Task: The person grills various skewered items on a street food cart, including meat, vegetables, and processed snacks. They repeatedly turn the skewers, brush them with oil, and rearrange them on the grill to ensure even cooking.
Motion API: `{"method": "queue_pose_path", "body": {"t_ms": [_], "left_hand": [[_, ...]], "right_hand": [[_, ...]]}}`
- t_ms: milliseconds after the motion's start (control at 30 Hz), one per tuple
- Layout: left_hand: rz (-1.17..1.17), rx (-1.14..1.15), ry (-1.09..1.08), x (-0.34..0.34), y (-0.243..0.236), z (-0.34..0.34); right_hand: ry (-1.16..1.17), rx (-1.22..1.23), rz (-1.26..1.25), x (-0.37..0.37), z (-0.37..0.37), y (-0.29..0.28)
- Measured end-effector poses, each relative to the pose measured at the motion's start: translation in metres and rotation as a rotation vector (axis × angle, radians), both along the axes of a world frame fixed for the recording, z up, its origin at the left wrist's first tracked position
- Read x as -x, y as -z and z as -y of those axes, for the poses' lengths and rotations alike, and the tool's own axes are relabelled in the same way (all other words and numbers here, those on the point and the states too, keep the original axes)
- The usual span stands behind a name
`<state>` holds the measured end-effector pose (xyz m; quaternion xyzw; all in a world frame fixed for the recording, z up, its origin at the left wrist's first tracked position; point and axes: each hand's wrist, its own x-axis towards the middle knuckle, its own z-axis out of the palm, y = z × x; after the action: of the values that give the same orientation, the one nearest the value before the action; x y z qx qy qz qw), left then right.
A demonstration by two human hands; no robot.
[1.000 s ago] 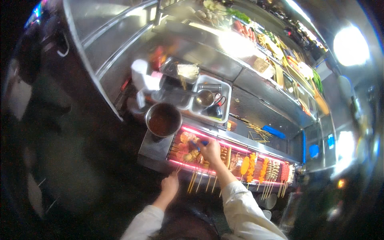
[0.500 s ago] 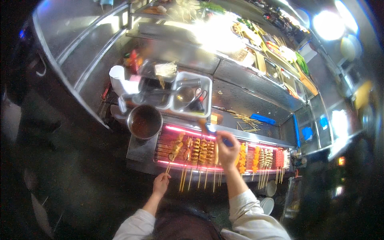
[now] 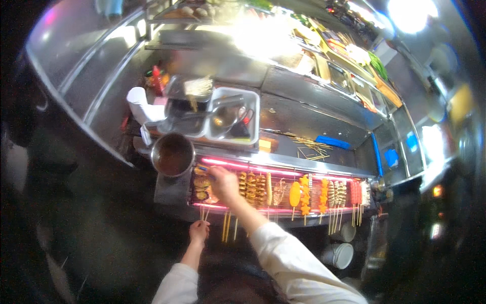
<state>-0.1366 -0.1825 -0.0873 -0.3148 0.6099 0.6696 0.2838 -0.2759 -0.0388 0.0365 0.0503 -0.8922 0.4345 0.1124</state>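
A long grill with glowing pink-red bars holds a row of skewers. My left hand, in front of its left end, is closed on the thin wooden sticks of some skewers. Their browned food lies over the grill. My right hand is just above these skewers, closed round a blue-handled brush; its tip is blurred against the food. Coiled brown skewers lie to the right of that hand. Farther right are an orange oval skewer, star-shaped orange pieces and pink-red skewers.
Behind the grill's left end stands a metal pot of brown liquid. A white tub with utensils and a white paper roll are beyond it. Loose sticks lie on the counter. A white bucket is below right.
My right hand has swung left with the brush, from mid-grill to the skewers at the left end. The skewers in my left hand, raised at a slant before, now lie lower on the grill.
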Motion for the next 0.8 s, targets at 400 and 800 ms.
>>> {"method": "queue_pose_path", "body": {"t_ms": [400, 800], "left_hand": [[-0.077, 0.003, 0.003, -0.003, -0.001, 0.003], [-0.366, 0.476, 0.319, -0.043, -0.025, -0.051]], "right_hand": [[-0.104, -0.210, 0.120, -0.104, -0.001, 0.026], [0.504, 0.698, -0.059, -0.177, -0.222, -0.047]]}}
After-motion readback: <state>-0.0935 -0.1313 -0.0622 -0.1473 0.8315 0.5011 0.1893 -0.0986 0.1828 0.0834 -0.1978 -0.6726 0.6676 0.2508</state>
